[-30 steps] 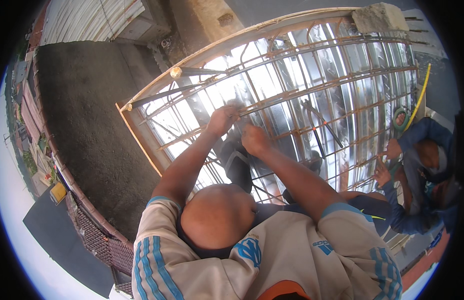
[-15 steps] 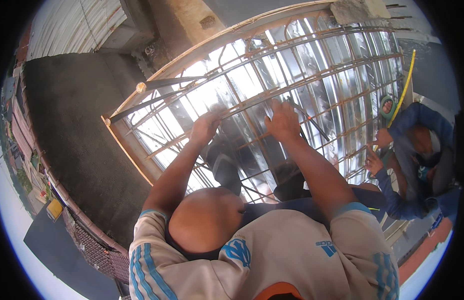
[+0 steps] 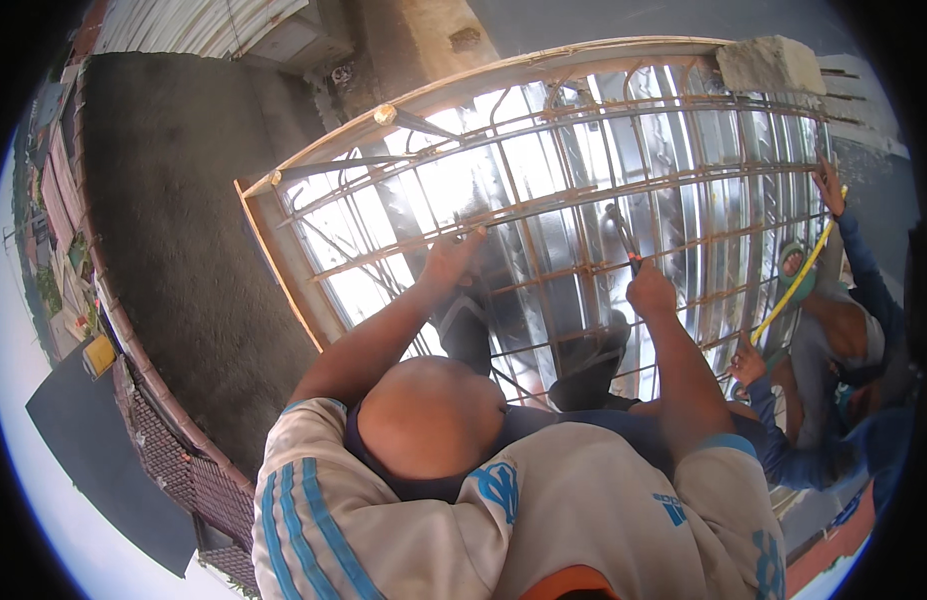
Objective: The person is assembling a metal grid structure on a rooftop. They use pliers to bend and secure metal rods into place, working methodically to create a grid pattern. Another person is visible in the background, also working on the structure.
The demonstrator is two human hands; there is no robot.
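My right hand (image 3: 651,290) is closed around the red-and-black handle of a pair of pincers (image 3: 621,232). The pincers' dark jaws point away from me, over the grid of rusty rebar (image 3: 583,268). Farther left, my left hand (image 3: 451,260) has its fingers drawn together against a long rebar bar (image 3: 523,210). Whatever thin thing its fingertips may pinch is too small to make out. Below the bars lies shiny corrugated metal decking (image 3: 433,195), bright with glare.
Wooden formwork boards (image 3: 283,265) edge the grid. A concrete block (image 3: 773,66) rests at the far right corner. At right a co-worker in a blue sleeve (image 3: 863,240) stretches a yellow measuring tape (image 3: 798,280) over the bars. A dark concrete surface (image 3: 183,250) lies left.
The pincers, lying on the rebar before, are now in my right hand, which has moved right and nearer. My left hand stays by the bar. The co-worker's one hand has reached farther away.
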